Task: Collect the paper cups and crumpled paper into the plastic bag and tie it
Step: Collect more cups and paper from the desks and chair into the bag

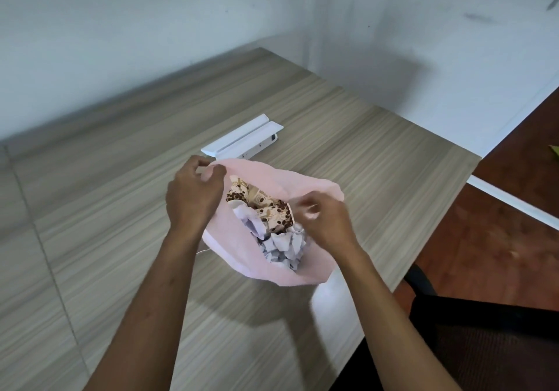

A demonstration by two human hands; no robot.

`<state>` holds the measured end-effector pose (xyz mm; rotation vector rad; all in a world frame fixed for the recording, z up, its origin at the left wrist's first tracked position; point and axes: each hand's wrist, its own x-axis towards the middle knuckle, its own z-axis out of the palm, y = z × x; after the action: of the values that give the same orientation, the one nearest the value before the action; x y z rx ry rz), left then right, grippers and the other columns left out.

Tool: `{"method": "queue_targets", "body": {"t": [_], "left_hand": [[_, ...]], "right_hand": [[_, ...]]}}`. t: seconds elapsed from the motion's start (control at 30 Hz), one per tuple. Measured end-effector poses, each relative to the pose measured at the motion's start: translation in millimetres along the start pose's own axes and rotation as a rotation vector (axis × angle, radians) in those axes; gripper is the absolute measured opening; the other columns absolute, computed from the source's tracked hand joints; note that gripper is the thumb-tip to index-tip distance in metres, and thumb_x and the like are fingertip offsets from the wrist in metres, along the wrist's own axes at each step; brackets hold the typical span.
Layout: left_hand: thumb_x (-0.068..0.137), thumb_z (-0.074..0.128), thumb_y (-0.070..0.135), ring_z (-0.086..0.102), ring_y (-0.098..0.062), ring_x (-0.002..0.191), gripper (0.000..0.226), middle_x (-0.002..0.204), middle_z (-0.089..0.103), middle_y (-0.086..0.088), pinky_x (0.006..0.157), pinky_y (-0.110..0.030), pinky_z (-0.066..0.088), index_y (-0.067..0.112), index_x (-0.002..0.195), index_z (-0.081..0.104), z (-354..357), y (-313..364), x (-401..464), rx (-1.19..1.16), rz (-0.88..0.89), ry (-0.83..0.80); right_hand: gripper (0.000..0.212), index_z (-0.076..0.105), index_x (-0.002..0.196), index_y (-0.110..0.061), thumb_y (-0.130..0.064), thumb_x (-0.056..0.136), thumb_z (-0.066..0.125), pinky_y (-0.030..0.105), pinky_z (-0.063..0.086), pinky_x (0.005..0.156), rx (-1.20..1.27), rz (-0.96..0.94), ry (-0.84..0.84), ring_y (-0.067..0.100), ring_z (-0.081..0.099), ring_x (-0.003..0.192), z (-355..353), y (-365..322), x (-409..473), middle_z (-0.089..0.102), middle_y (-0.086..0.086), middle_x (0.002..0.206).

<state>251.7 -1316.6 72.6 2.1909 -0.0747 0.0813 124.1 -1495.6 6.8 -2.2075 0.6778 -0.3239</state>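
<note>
A thin, pale pink plastic bag [305, 185] stands open-mouthed on the wood-grain counter [378, 160], near its right edge. Inside lie brown-and-cream paper cups printed with coffee beans [273, 213], tipped on their sides towards the far end, and white crumpled paper [282, 247] bunched at the near end. The left hand [193, 194] has its fingers curled, pinching the bag's rim at the far left corner. The right hand [325, 219], fingers bent and blurred, pinches the rim on the right side. Just behind the bag sits a flat white plastic device [242, 141] with a raised ridge.
</note>
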Motion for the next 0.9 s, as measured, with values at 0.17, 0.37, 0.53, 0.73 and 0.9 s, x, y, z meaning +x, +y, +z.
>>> {"method": "queue_targets", "body": {"t": [0.17,0.37,0.53,0.73,0.9], "left_hand": [[0.081,0.065,0.061,0.060,-0.013,0.079,0.032,0.081,0.064,0.014,0.069,-0.028,0.043,0.040,0.104,0.074,-7.3,-7.7,1.8,0.090,0.097,-0.085],[0.090,0.051,0.063,0.062,-0.029,0.066,0.059,0.059,0.064,-0.009,0.064,-0.029,0.044,0.013,0.072,0.077,-7.6,-5.8,17.8,0.030,-0.027,0.049],[0.088,0.040,0.069,0.065,-0.036,0.085,0.063,0.079,0.071,-0.015,0.076,-0.037,0.047,0.021,0.085,0.079,-15.6,-5.5,34.7,0.150,-0.097,0.159],[0.091,0.034,0.065,0.064,-0.037,0.092,0.063,0.087,0.072,-0.013,0.079,-0.038,0.048,0.018,0.082,0.075,-13.9,4.7,36.0,0.226,-0.098,0.049],[0.090,0.052,0.054,0.061,-0.030,0.111,0.043,0.115,0.071,-0.004,0.083,-0.033,0.042,0.027,0.119,0.067,-2.8,7.9,27.5,0.196,-0.033,-0.036]], "right_hand": [[0.073,0.047,0.138,-0.019,-0.039,0.076,0.079,0.044,0.045,0.099,-0.145,0.342,0.116,0.031,0.051,0.122,-4.5,53.9,22.9,0.053,0.009,0.134],[0.011,0.063,0.076,-0.017,-0.014,0.085,0.068,0.040,0.057,0.080,0.139,0.287,0.326,0.028,0.067,0.073,-27.5,47.7,58.5,0.067,0.004,0.077],[0.011,0.069,0.083,-0.010,-0.017,0.088,0.062,0.034,0.052,0.072,0.156,0.100,0.573,0.021,0.061,0.068,-48.0,21.7,62.7,0.064,0.000,0.074],[0.014,0.073,0.087,-0.008,-0.016,0.087,0.062,0.027,0.050,0.075,0.055,0.184,0.500,0.017,0.062,0.072,-54.5,18.7,64.0,0.065,0.001,0.074],[0.015,0.075,0.093,-0.010,-0.017,0.087,0.064,0.028,0.053,0.084,0.035,0.279,0.414,0.021,0.068,0.084,-51.0,27.2,53.0,0.073,0.006,0.086]]}}
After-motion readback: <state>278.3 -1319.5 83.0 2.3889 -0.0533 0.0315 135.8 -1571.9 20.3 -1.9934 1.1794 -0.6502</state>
